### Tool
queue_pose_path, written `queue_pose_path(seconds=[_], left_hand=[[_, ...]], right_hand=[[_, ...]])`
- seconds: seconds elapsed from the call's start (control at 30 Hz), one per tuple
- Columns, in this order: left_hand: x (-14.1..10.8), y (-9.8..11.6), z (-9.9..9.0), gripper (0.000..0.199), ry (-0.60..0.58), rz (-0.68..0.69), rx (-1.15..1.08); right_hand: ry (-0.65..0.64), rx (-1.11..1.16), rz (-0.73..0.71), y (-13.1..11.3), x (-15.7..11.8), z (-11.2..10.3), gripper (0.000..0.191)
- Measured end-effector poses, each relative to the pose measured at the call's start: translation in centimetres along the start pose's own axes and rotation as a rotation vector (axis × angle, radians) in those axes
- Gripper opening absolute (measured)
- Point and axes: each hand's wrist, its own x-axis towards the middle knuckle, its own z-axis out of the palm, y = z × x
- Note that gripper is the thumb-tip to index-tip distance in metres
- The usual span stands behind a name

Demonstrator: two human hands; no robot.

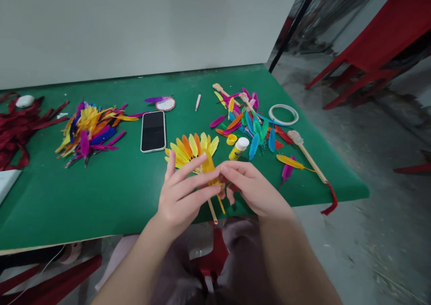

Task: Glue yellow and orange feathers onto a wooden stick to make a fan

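Above the near edge of the green table, both my hands meet around a single yellow feather [208, 162] whose quill points down toward me. My right hand [254, 186] is closed, thumb and forefinger pinched at the feather's edge. My left hand [183, 195] has its fingers stretched out and apart, crossing in front of the feather, fingertips close to the right hand. Behind the left hand lies a fan of yellow and orange feathers [183, 150]; its wooden stick [213, 211] shows below the fingers. A glue bottle [239, 148] with a white top stands just beyond my right hand, beside a yellow cap [231, 139].
On the green table [111, 197] lie a phone [153, 132], a mixed feather pile [90, 132], dark red ribbons [25, 125] and a tape roll [283, 115]. Loose feathers [256, 125] and a wooden stick [311, 159] sit at right. A red chair [373, 49] stands beyond.
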Motion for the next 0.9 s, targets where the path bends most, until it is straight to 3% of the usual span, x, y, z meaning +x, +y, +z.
queue_pose_path(seconds=[0.1,0.33,0.43,0.53,0.67,0.9], left_hand=[[0.1,-0.2,0.2,0.014,0.066,-0.112,-0.035],[-0.2,-0.7,0.1,0.022,-0.033,-0.135,-0.141],[-0.3,-0.6,-0.1,0.027,-0.027,-0.152,-0.189],[-0.4,-0.2,0.1,0.033,0.053,-0.356,-0.239],[-0.4,0.4,1.0,0.057,-0.071,-0.680,-0.380],[0.0,0.4,1.5,0.050,-0.019,-0.703,-0.361]], right_hand=[[-0.020,0.069,-0.008,0.3,0.1,0.1,0.025],[-0.021,0.001,0.006,0.4,0.1,0.2,0.019],[0.042,-0.044,-0.018,0.5,0.3,0.2,0.021],[0.189,-0.104,-0.058,0.5,0.5,0.3,0.019],[0.319,-0.214,-0.106,0.5,0.6,0.7,0.018],[0.311,-0.341,-0.153,1.0,0.8,0.8,0.019]])
